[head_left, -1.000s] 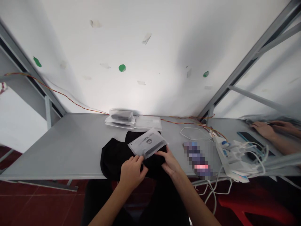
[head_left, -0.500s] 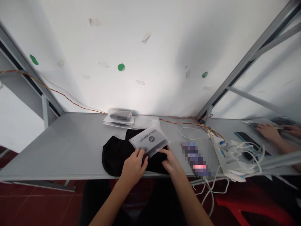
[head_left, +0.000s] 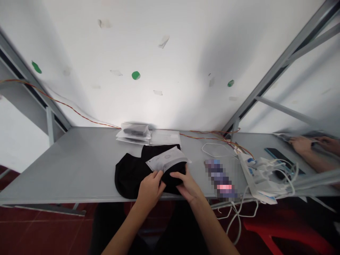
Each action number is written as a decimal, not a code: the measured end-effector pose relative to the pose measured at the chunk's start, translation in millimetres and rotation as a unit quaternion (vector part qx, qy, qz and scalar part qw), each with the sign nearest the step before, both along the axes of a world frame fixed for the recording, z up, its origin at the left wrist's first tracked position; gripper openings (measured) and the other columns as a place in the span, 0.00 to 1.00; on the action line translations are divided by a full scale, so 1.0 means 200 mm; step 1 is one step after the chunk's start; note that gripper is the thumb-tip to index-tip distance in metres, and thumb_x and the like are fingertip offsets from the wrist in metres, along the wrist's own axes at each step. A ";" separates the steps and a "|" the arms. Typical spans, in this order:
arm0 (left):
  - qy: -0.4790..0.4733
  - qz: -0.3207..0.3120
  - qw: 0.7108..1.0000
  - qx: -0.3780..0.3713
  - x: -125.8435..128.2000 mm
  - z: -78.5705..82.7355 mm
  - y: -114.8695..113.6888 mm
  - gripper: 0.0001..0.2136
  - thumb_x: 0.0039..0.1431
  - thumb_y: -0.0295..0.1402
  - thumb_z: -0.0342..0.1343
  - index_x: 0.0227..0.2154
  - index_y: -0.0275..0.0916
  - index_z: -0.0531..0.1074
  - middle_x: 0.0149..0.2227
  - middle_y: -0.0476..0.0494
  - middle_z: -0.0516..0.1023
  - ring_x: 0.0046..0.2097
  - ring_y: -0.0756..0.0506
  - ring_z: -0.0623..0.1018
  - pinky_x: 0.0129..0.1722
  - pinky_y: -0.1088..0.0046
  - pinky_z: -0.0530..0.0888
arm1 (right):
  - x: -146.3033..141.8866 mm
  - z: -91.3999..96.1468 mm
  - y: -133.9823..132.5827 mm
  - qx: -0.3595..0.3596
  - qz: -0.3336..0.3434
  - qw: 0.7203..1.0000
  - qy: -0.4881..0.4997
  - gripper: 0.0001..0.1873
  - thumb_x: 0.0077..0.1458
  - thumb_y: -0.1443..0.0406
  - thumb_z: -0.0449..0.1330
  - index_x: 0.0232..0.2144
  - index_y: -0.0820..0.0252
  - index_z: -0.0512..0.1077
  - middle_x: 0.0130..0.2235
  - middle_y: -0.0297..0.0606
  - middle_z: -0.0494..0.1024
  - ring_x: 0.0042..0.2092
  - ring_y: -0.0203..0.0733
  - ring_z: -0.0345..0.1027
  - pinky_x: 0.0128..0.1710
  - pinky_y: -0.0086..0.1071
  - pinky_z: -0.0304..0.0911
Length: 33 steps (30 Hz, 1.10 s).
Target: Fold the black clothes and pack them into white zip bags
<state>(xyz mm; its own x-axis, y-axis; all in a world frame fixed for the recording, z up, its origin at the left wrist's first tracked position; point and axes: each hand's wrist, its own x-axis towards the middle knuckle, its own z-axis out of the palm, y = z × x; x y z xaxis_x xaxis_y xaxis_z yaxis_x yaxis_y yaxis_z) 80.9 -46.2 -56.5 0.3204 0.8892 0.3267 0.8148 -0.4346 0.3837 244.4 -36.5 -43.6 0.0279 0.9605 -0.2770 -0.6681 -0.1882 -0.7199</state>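
left grip pinches the frosted bag while right grip holds black fabric at its edge.

The forearms are bare; the dark legwear is probably black trousers.

No legible text, only a faint round emblem on the frosted pouch

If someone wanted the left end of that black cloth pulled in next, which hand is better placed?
Probably the left hand: it sits beside that end of the cloth. The right hand is farther off, by the bag's right end, and would likely have to cross past the left.
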 end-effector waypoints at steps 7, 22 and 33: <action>0.043 0.054 0.996 0.058 0.07 -0.02 -0.08 0.07 0.65 0.29 0.52 0.35 0.43 0.74 0.32 0.48 0.77 0.35 0.46 0.78 0.31 0.71 0.65 | -0.12 -0.06 0.08 -0.005 -0.186 0.981 -0.057 0.46 0.34 0.73 0.69 0.58 0.45 0.66 0.45 0.28 0.82 0.44 0.42 0.76 0.46 0.35 0.71; 0.113 -0.032 0.985 0.129 0.05 0.01 0.02 0.07 0.68 0.27 0.50 0.35 0.41 0.72 0.34 0.45 0.76 0.36 0.43 0.77 0.36 0.66 0.71 | 0.16 -0.11 0.02 0.090 -0.009 0.815 -0.573 0.25 0.52 0.58 0.69 0.51 0.56 0.71 0.40 0.42 0.82 0.42 0.56 0.78 0.44 0.50 0.73; 0.051 -0.043 0.991 0.119 -0.11 0.00 0.08 0.30 0.65 0.43 0.58 0.66 0.41 0.61 0.70 0.34 0.63 0.70 0.31 0.62 0.60 0.54 0.71 | 0.37 -0.08 0.07 0.323 0.025 0.617 -0.717 0.40 0.55 0.55 0.70 0.65 0.48 0.60 0.65 0.48 0.63 0.66 0.58 0.60 0.63 0.54 0.62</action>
<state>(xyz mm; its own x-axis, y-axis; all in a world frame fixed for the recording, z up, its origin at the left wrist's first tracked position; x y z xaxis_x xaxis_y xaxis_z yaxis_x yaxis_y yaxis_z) 58.1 -30.8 -56.1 0.4341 0.7587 0.4858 0.7996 -0.5728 0.1800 318.9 -21.5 -60.5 -0.2347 0.8668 0.4400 0.7390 0.4532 -0.4985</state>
